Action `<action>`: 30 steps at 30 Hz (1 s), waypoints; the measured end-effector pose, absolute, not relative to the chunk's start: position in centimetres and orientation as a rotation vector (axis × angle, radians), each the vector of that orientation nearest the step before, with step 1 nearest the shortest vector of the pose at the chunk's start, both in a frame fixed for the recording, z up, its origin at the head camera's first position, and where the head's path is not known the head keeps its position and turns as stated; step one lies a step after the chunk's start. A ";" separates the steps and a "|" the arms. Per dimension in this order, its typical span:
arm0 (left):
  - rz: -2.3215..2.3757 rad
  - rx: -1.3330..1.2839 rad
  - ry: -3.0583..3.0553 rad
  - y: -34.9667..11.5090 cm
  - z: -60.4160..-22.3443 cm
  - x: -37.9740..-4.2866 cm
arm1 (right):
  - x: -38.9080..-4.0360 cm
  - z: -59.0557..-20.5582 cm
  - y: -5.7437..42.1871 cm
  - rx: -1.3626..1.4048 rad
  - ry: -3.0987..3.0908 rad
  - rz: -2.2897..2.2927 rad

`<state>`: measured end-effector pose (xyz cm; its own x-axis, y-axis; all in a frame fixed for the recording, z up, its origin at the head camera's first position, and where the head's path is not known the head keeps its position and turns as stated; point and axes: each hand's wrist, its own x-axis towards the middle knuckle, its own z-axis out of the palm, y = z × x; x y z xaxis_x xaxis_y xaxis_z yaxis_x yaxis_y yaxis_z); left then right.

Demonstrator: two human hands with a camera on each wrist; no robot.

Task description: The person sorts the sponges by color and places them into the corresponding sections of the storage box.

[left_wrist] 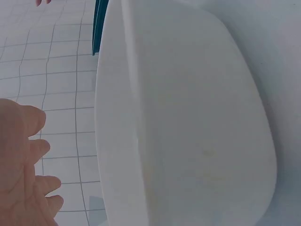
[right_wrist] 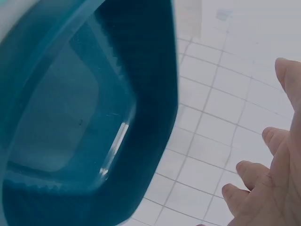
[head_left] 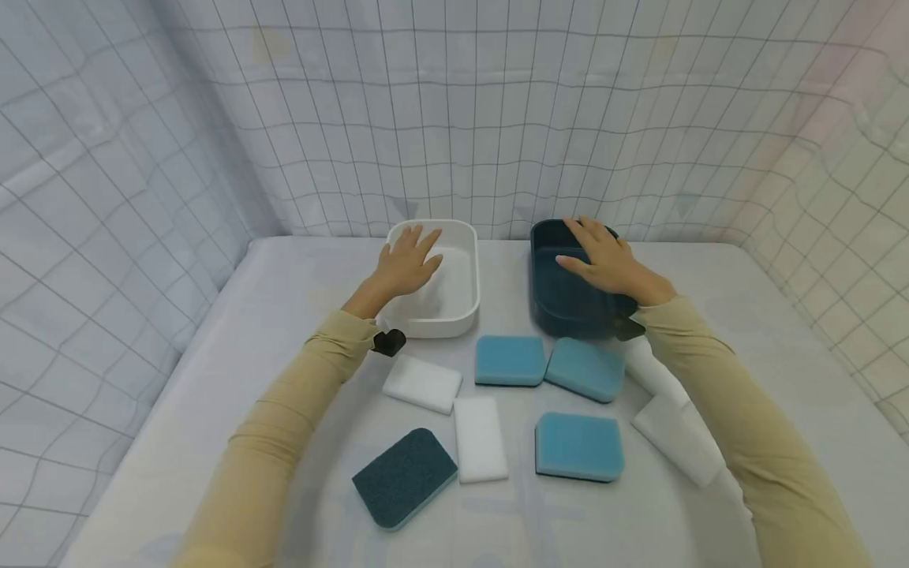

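Over the left side of a white plastic bin hovers my left hand, fingers spread and holding nothing. My right hand is spread above a dark teal bin, also with nothing in it. In the left wrist view the white bin fills the middle, apart from the fingers. The right wrist view looks into the teal bin, whose visible floor is bare. Nearer me lie blue sponges, a sponge with its dark scouring side up, and white sponges.
More white sponges lie at the right, partly covered by my right sleeve. A white cloth covers the table. Grid-patterned curtains stand behind the bins and along both sides.
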<state>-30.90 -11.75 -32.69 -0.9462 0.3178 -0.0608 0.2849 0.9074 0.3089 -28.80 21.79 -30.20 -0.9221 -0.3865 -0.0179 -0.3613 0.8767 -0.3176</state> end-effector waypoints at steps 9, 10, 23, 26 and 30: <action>0.720 0.554 3.044 -13.2 -34.1 -28.2 | -27.2 -30.9 23.3 -0.728 3.022 -0.555; 0.748 0.557 3.045 -13.3 -34.3 -28.0 | -27.1 -30.9 23.4 -0.734 3.024 -0.563; 1.215 0.411 2.938 -16.2 -35.7 -26.6 | -24.9 -30.9 23.9 -0.880 3.026 -0.674; 1.323 0.377 2.930 -16.7 -36.3 -26.5 | -24.2 -31.2 24.3 -0.888 3.027 -0.672; 1.438 0.318 2.921 -17.3 -37.3 -26.5 | -23.6 -31.5 24.8 -0.865 3.032 -0.650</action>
